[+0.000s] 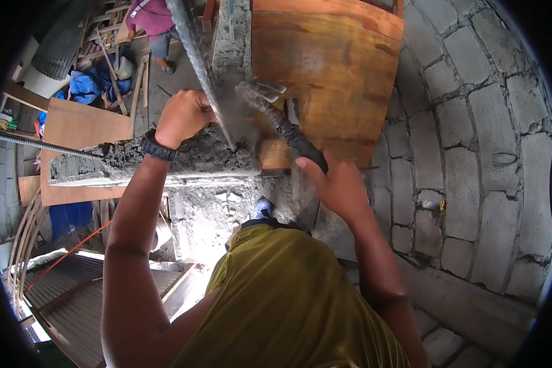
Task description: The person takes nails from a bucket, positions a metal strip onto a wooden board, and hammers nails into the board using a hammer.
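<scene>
My right hand [342, 187] grips a hammer [279, 122] by its dark, wrapped handle. The hammer's metal head is smeared by motion, with two prongs that look like a claw. My left hand [185, 113], with a black band on the wrist, is closed in a fist above the rough concrete beam [190, 156]. What its fingers hold, if anything, I cannot make out. Just to the right of that fist, a ribbed steel bar [199, 58] slants down to the concrete. The hammer head is to the right of this bar, over the edge of a wooden panel [325, 67].
A hollow-block wall [460, 147] rises on the right. Another person [153, 21] in a purple shirt stands at upper left, near scrap lumber and a blue tarp [86, 86]. Another steel bar [49, 146] juts from the beam's left end. Corrugated roofing [73, 288] lies below left.
</scene>
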The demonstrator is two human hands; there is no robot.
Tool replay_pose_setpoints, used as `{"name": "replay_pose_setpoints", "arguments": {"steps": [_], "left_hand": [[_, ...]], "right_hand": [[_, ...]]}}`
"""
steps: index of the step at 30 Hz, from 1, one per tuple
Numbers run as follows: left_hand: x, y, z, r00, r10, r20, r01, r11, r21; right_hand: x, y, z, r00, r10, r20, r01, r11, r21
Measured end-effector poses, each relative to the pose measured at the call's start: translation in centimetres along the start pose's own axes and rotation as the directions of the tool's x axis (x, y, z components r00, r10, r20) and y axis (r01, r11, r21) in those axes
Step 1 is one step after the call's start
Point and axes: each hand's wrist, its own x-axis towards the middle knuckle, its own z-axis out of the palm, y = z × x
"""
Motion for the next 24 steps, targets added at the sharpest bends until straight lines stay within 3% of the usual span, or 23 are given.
{"name": "replay_pose_setpoints", "arguments": {"steps": [2,7,11,14,16,19,20,22,24], "left_hand": [[-0.1,-0.4,0.0,1.000,-0.012,0.019,0.011,0.999,0.031],[0.1,0.1,-0.2,1.000,-0.023,0.007,0.023,0.999,-0.049],[-0.1,0.7,-0.5,0.999,-0.036,0.006,0.036,0.999,-0.009],[0.0,1.5,-0.7,1.000,0.010,0.011,-0.009,0.996,-0.094],[0.0,0.7,-0.4,0.999,-0.038,0.014,0.039,0.995,-0.094],[-0.3,0.1,0.0,1.000,-0.014,0.023,0.017,0.986,-0.163],[-0.2,0.0,-0.1,1.000,0.019,0.009,-0.018,0.985,-0.174],[0.0,0.2,-0.5,0.998,0.052,0.043,-0.046,0.990,-0.136],[0.2,1.0,-0.8,0.997,0.003,0.080,0.011,0.986,-0.168]], "right_hand": [[-0.3,-0.2,0.0,0.999,0.034,0.035,-0.035,0.999,0.032],[-0.2,-0.4,0.2,0.998,-0.046,0.040,0.048,0.997,-0.064],[-0.5,-0.8,0.7,0.998,0.006,0.062,-0.007,1.000,0.003],[-0.2,0.0,1.6,0.998,-0.004,0.057,0.009,0.996,-0.093],[-0.4,-0.1,0.6,0.996,0.057,0.065,-0.063,0.993,0.095],[-0.7,-0.3,-0.2,0.986,0.092,0.136,-0.110,0.985,0.132],[-0.5,0.3,0.4,0.988,0.099,0.121,-0.115,0.984,0.134],[0.3,2.0,2.3,0.999,-0.039,0.035,0.040,0.998,-0.039],[0.0,2.3,1.3,0.999,-0.029,-0.021,0.029,1.000,0.009]]}}
